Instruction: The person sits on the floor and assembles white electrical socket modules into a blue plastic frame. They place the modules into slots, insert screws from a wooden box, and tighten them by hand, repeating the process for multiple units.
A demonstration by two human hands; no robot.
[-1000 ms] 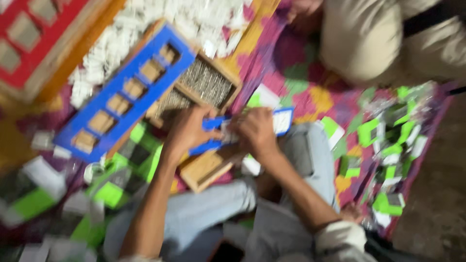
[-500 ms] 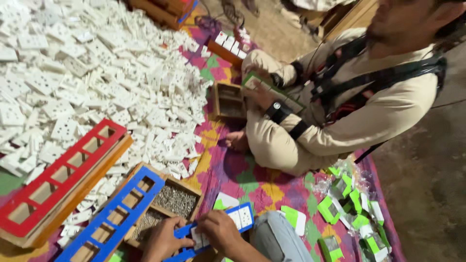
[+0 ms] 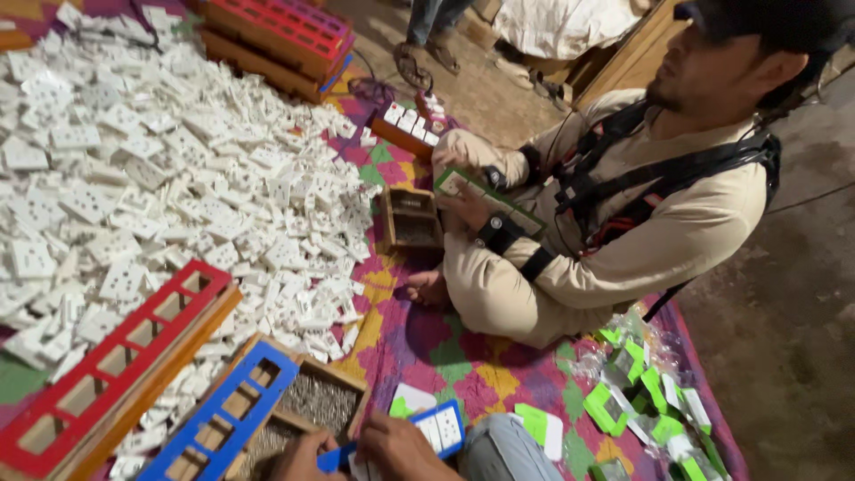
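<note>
— Far left: heap of small white plastic socket plates (image 3: 151,169) across the patterned mat (image 3: 427,347), long red slotted frame on a wooden tray (image 3: 107,370) beside it.

— Then the blue slotted plastic frame (image 3: 223,423) over a wooden box. Left hand (image 3: 298,459) at the bottom edge, mostly cut off; cannot tell how far closed.

— Right hand (image 3: 396,450) curled around a short blue frame holding white plates (image 3: 436,429), just above the knee.

— Could slip or spill plates: grip worked low, barely in view. Seated co-worker (image 3: 614,214) well apart, right.
</note>
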